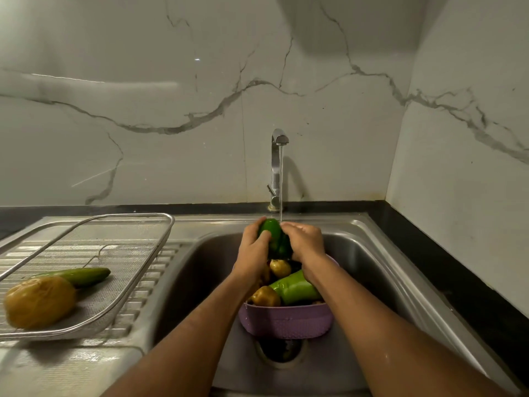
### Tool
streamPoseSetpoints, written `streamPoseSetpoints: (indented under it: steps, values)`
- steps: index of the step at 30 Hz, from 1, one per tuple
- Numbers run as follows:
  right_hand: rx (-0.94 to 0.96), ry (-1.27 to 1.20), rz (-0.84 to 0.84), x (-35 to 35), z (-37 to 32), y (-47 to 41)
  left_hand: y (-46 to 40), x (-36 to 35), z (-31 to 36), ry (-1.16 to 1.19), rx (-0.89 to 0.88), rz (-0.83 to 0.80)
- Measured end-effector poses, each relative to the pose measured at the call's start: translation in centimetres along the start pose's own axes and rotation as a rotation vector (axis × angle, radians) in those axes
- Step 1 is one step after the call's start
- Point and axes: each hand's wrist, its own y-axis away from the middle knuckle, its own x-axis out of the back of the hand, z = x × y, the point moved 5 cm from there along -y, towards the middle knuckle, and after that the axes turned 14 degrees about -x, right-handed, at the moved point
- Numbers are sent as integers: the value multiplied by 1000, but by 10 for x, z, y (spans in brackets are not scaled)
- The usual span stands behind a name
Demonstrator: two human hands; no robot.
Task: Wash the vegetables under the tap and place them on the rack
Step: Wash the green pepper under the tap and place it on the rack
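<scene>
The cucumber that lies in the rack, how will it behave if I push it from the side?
The cucumber is long and round, so it would probably roll sideways. The potato touching one end may stop it or make it pivot. It was probably washed, so its skin may be slippery; the mesh rack might slow sliding.
</scene>
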Motion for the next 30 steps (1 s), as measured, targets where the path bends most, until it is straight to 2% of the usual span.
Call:
streamPoseSetpoints:
  steps: [3,7,10,13,17,19,24,27,30]
  values:
    - [46,54,-35,-5,1,2,-1,1,-5,18,60,-9]
    - [164,154,131,6,-2,7,6,-7,-4,-116,12,-115]
    - [168,96,201,10,-3,6,7,-9,-6,-162,-50,-138]
    - [134,88,135,6,-7,6,5,-8,-4,-113,-43,-89]
    - [39,105,-72,-3,-1,4,1,-5,-12,-83,39,-42]
    - [35,106,-53,-3,2,3,-1,-6,-14,-88,56,-61]
    - [113,105,174,10,-1,3,4,-13,-5,-95,-14,-129]
    - [117,121,121,3,-4,4,4,-10,-2,-105,-77,-103]
    - [61,107,-25,-6,-1,3,0,-5,-6,-101,-52,-39]
